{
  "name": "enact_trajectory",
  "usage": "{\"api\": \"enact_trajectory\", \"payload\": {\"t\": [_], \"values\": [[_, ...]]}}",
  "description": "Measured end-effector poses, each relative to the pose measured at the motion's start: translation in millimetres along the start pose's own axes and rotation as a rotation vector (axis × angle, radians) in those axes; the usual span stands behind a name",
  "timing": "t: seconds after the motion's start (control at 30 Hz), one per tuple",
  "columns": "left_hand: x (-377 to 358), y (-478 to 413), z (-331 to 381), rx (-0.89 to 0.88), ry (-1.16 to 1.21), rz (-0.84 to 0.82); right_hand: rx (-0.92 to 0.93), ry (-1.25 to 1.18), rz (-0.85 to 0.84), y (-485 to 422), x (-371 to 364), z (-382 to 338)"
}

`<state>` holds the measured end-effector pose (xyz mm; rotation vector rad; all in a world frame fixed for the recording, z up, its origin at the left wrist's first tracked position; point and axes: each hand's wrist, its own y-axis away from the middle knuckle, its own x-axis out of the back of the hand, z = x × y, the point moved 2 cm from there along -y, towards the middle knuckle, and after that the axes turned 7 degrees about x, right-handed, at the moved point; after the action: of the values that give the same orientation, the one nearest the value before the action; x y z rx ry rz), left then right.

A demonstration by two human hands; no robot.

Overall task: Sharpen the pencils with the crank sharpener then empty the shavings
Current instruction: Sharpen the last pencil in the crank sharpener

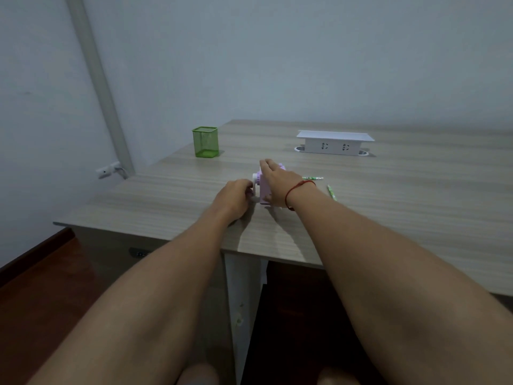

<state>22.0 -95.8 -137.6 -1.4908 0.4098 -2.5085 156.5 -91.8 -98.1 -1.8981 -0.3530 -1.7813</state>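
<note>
**Sharpener** [263,190]: lilac, crank type. It stands on the desk [416,218] toward the near left corner, with the crank side facing left.

**Crank** [254,179]: white. The left hand [236,197] has its fingers curled round the handle.

**Right hand** [277,176]: laid over the sharpener's top, fingers reaching past the far edge and thumb down the near face, holding the body in place. There is a red string bracelet [295,190] at the wrist.

**Pencil** [313,178]: green-patterned and level, aimed at the sharpener's right face. The wrist hides the join, so I cannot tell whether it sits in the intake or lies on the desk behind.

**Second pencil** [331,192]: same pattern, lying loose on the desk just right of the wrist.

**Pen pot** [205,142]: green mesh, at the far left, well apart from the work.

**Socket box** [334,143]: white, at the back of the desk, with two outlets facing the person.

**Step in hand:** by my judgement this is the sharpening stage, with one hand set to crank and the other bracing. The shavings are not yet emptied.

**Next move:** calls for steady turns of the crank while the right hand bears down so the light body does not skid. If the pencil is not seated, it must be fed in first. The second pencil still waits.

**Markings:** none legible. The pencil print is too small to read, and no brand shows on the sharpener or the socket box.
</note>
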Motion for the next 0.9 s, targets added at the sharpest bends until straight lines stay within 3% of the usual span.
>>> {"api": "enact_trajectory", "payload": {"t": [0.33, 0.5, 0.7, 0.9], "values": [[-2, 0, 1, 0.028, -0.118, -0.064, -0.088, -0.015, -0.006, -7, -8, -1], [0, -3, 4, 0.029, -0.210, -0.093, -0.119, -0.007, 0.086, -2, -3, -6], [-3, -8, 3, 0.004, -0.286, -0.138, -0.132, -0.074, -0.001, -11, -1, -5], [-3, -17, -1, -0.043, -0.357, -0.183, -0.131, -0.037, 0.046, -10, -7, -3]]}}
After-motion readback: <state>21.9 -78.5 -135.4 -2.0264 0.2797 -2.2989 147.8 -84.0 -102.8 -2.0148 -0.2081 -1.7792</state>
